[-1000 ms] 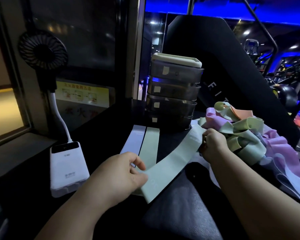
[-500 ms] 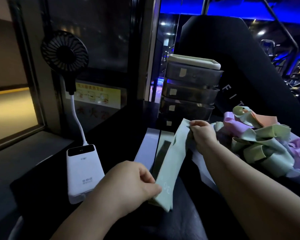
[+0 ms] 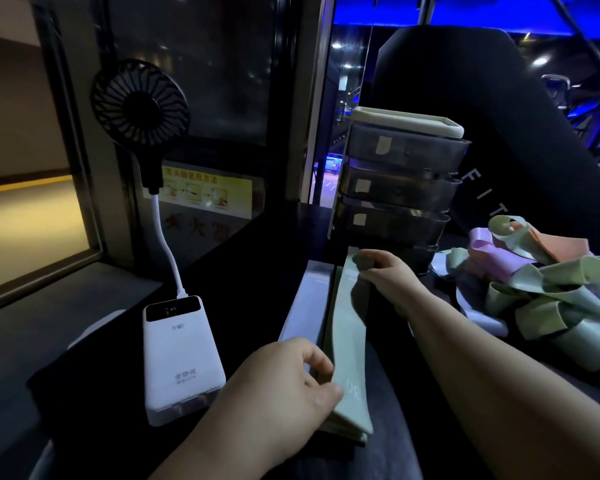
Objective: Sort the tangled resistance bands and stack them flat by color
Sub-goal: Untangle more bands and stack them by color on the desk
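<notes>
A pale green band (image 3: 347, 334) stretches lengthwise over the flat green band on the dark table (image 3: 250, 271). My left hand (image 3: 291, 386) pinches its near end. My right hand (image 3: 385, 271) pinches its far end, close to the drawer unit. A flat lavender-white band (image 3: 305, 306) lies just left of the green one. The tangled pile of green, purple and orange bands (image 3: 541, 282) sits at the right, behind my right forearm.
A stack of dark translucent drawers (image 3: 395, 188) stands behind the bands. A white power bank (image 3: 179, 358) with a black clip fan (image 3: 140, 102) on a white stalk sits at the left. A black padded seat back (image 3: 499, 133) rises at the right.
Both hands have swung the green band from a diagonal across the table to lie lengthwise over the flat green band. My right hand moved left, away from the pile.
</notes>
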The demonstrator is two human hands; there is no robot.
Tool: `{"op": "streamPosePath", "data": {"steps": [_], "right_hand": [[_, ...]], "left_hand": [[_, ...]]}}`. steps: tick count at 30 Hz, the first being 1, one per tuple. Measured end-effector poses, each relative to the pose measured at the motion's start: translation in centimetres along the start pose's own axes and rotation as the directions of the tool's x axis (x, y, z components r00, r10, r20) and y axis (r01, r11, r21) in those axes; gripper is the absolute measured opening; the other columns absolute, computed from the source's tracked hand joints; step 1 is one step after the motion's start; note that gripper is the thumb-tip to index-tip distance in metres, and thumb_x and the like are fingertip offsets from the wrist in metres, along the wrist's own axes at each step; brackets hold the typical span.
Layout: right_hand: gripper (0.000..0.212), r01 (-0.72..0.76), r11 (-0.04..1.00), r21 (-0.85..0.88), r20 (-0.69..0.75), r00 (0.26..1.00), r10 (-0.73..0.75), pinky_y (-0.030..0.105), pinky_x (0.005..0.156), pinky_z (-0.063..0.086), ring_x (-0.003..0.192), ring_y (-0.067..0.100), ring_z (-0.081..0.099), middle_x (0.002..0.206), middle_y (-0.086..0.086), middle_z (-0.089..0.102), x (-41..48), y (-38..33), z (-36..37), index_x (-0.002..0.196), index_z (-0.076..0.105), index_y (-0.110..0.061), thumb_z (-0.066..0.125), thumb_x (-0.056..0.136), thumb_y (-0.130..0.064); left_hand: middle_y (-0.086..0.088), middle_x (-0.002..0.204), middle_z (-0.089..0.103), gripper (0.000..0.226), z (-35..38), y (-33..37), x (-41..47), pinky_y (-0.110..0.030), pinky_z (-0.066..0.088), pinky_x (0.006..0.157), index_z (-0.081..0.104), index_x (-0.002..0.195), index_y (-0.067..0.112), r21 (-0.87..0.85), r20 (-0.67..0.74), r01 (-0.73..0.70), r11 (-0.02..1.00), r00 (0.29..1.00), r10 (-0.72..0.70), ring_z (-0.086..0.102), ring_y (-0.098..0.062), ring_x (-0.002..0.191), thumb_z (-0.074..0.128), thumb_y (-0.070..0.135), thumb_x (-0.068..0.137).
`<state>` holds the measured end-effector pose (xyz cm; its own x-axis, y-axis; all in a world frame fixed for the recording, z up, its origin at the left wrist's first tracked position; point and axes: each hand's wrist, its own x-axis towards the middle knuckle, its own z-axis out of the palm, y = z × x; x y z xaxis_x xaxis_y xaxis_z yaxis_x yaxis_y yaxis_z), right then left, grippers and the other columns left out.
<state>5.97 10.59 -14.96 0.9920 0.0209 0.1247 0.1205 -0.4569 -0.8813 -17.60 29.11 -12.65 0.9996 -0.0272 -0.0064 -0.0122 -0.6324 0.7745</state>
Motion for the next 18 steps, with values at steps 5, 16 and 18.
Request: {"op": "streamPosePath", "data": {"steps": [5, 16, 18], "right_hand": [[0.047, 0.071, 0.989, -0.133, 0.045, 0.997, -0.066, 0.024, 0.087, 0.049, 0.107, 0.016, 0.062, 0.118, -0.002, 0.065, 0.4, 1.1, 0.3, 0.124, 0.063, -0.029, 0.070, 0.081, -0.010], [0.051, 0.125, 0.923, -0.364, 0.095, 0.991, -0.096, 0.038, 0.110, 0.037, 0.130, 0.020, 0.043, 0.129, -0.005, 0.058, 1.2, 2.1, 0.9, 0.121, 0.060, -0.047, 0.064, 0.072, -0.031], [0.049, 0.143, 0.894, -0.424, 0.106, 0.988, -0.108, 0.039, 0.113, 0.031, 0.132, 0.020, 0.036, 0.134, -0.011, 0.055, 1.2, 2.1, 1.0, 0.124, 0.058, -0.047, 0.061, 0.081, -0.024]], "left_hand": [[0.015, 0.063, 0.059, 0.017, 0.1, 0.0, 0.0, -0.018, 0.042, 0.063, 0.045, 0.095, 0.038, 0.116, -0.033, -0.027, 0.993, 0.999, 0.031, 0.050, 0.001, 0.058, 0.059, 0.044, 0.089], [0.011, 0.086, 0.060, 0.013, 0.6, 0.1, 0.1, -0.024, 0.046, 0.079, 0.041, 0.100, 0.036, 0.253, -0.010, -0.062, 0.965, 0.998, 0.067, 0.053, -0.004, 0.082, 0.049, 0.037, 0.089], [0.009, 0.088, 0.061, 0.014, 0.7, 0.0, 0.2, -0.024, 0.046, 0.079, 0.041, 0.099, 0.035, 0.268, -0.016, -0.055, 0.962, 0.998, 0.062, 0.055, -0.005, 0.086, 0.049, 0.037, 0.088]]}}
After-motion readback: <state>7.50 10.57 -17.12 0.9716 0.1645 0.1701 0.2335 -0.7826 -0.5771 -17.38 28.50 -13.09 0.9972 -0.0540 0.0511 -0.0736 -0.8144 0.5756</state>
